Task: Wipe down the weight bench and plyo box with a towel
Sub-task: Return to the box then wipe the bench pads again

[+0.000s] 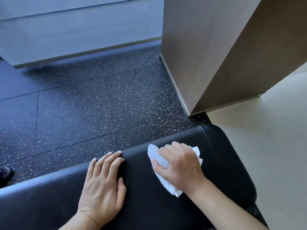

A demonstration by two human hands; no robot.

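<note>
1. Fingers, right hand: your fingers are curled round a bunched white towel and press it onto the black padded weight bench, near its right end. Because the towel is wadded, only a small patch likely meets the pad. Risk: streaks and missed strips. Flatten the towel if coverage looks thin.

2. Loose corners of the towel stick out on the near and right sides of your hand. Risk: a corner may fold under and drag, or the towel may slip out of the grip on a fast stroke.

3. Fingers, left hand: your fingers lie straight and slightly spread, flat on the pad, with the tips over its far edge. They hold nothing. Risk: a leftward stroke runs the towel into this hand, and the area beneath it stays unwiped unless you move it.

4. The bench's rounded far edge and right end sit close to the towel. Risk: a stroke carried too far takes the hand off the pad toward the speckled floor.

5. The wood-panelled column stands beyond the right end. Risk, judged low: a knock on a long outward stroke.

6. The plyo box is not in view; that part of the task appears not yet done.
</note>
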